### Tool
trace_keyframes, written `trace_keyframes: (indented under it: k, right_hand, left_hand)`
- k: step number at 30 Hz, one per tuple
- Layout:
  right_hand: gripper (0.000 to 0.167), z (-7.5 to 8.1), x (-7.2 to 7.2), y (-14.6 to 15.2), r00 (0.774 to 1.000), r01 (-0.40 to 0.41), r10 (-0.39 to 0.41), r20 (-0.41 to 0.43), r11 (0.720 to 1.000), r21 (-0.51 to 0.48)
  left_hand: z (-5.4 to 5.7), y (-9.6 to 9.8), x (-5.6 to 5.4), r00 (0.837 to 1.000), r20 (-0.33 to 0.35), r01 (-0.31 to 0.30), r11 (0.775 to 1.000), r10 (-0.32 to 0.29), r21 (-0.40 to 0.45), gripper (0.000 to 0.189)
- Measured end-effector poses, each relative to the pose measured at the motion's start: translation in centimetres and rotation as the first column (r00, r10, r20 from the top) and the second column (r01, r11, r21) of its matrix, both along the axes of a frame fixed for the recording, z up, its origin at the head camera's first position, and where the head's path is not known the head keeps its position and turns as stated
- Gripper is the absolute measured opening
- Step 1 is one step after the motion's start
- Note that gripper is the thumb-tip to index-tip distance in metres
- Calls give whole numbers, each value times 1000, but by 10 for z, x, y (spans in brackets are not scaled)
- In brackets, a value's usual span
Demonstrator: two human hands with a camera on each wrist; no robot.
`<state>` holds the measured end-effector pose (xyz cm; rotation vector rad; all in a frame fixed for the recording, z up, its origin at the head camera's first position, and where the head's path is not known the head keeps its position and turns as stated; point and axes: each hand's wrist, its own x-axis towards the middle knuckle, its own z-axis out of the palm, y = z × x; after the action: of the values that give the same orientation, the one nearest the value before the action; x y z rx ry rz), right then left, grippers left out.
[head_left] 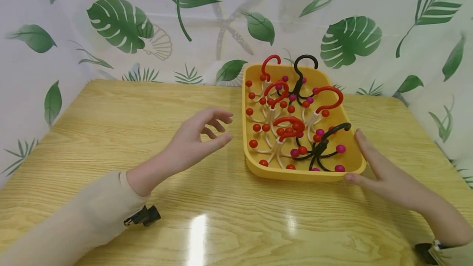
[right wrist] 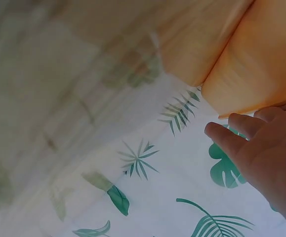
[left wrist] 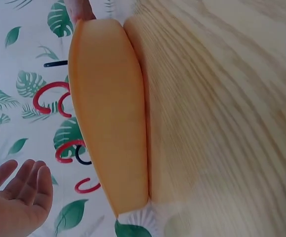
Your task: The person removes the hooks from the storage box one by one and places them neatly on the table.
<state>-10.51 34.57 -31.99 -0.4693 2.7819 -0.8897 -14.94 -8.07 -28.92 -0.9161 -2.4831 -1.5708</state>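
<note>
A yellow plastic tray [head_left: 303,175] stands on the table, right of centre in the head view. Inside lie several multi-arm hooks, some with a red hook top [head_left: 330,97] and cream arms tipped with red balls. Two are black hooks [head_left: 318,149] with magenta balls. My right hand [head_left: 388,180] touches the tray's near right corner, thumb at the front rim and fairly straight fingers along the right side. Left of the tray, my left hand [head_left: 196,138] hovers apart from it, fingers loosely bent and holding nothing. The left wrist view shows the tray's side wall [left wrist: 110,113] beyond that hand.
The wood-grain table [head_left: 155,118] reaches back to a white curtain [head_left: 207,19] printed with green leaves. Black straps with small devices sit at both wrists, such as the left wrist device [head_left: 144,215]. Bright reflections lie on the table's near part.
</note>
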Motion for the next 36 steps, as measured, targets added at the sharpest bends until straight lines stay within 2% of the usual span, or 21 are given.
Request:
trace_keyframes:
  k: [9,14,23,28,36]
  right_hand:
    - [96,1,0,-3,998,26,-25,49,1000,-12]
    - [96,0,0,-4,997,41,-40,60,999,-18]
    - [95,0,1,-3,996,47,-46,71,999,-16]
    - [96,1,2,-3,996,53,-53,78,999,-5]
    - [97,0,0,-1,995,56,-57,82,998,12]
  left_hand:
    - [2,27,1,997,34,63,995,-65,73,36]
    - [0,40,-3,996,44,67,991,-73,113,36]
    - [5,63,-10,995,75,59,985,-72,162,37]
    - [2,72,-12,994,82,60,984,-75,167,40]
    - [-1,84,-18,996,54,58,989,-65,135,40]
